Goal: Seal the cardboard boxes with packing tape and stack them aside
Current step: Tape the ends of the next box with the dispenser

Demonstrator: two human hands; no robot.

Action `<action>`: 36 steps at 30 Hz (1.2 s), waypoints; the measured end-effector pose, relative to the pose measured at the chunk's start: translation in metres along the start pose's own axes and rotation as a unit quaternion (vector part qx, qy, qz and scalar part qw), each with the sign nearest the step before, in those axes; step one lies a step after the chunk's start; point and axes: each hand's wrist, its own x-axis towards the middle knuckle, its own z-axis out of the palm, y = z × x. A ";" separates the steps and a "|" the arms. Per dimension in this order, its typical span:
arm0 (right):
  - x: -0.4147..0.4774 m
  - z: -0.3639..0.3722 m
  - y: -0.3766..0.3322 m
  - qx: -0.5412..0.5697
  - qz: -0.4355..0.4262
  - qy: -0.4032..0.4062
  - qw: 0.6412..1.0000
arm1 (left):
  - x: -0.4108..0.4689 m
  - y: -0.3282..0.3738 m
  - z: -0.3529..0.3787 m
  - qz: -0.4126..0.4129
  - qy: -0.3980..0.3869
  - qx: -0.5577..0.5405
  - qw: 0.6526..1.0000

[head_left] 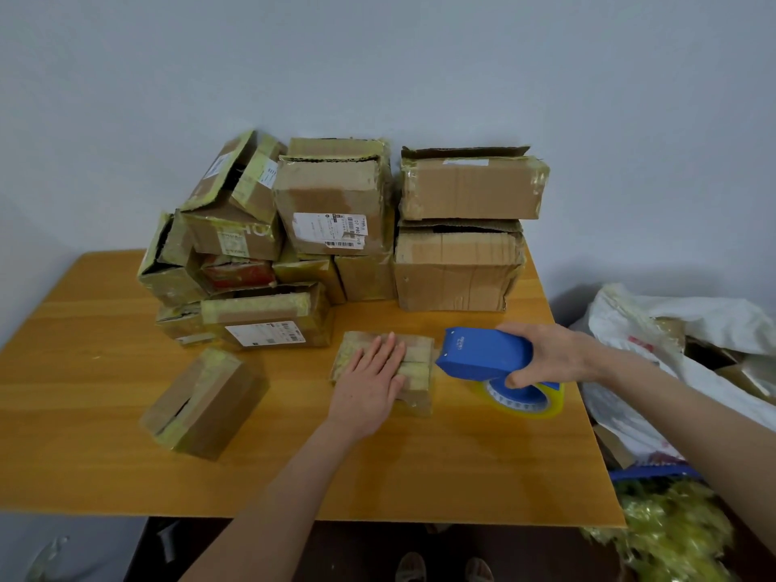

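A small flat cardboard box [420, 363] lies in the middle of the wooden table [84, 413], with yellowish tape strips across its top. My left hand [373, 380] presses flat on the box with straight fingers. My right hand [550, 354] grips a blue tape dispenser [483, 354] whose front end touches the box's right edge. Its roll of clear yellowish tape [541, 407] hangs below my hand. Another small taped box [201, 405] stands at the left front.
A pile of several worn taped boxes [327, 212] fills the back of the table against the wall, with two larger boxes [462, 228] stacked at the right. White bags and tape scraps [672, 413] lie past the table's right edge.
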 end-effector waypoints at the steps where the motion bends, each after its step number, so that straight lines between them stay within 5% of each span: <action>1: -0.003 -0.001 0.004 0.001 0.008 -0.002 1.000 | 0.001 0.000 0.000 0.000 0.001 -0.002 1.000; 12: 0.005 0.027 -0.002 -0.079 0.025 -0.011 0.997 | 0.007 0.040 -0.009 -0.024 0.013 -0.025 0.999; 27: -0.010 0.024 0.036 0.119 -0.001 -0.031 0.992 | 0.010 0.033 -0.003 0.005 -0.005 0.007 1.000; 36: 0.009 0.023 0.017 -0.115 0.027 -0.054 0.991 | 0.009 0.033 0.006 0.009 0.023 0.006 1.000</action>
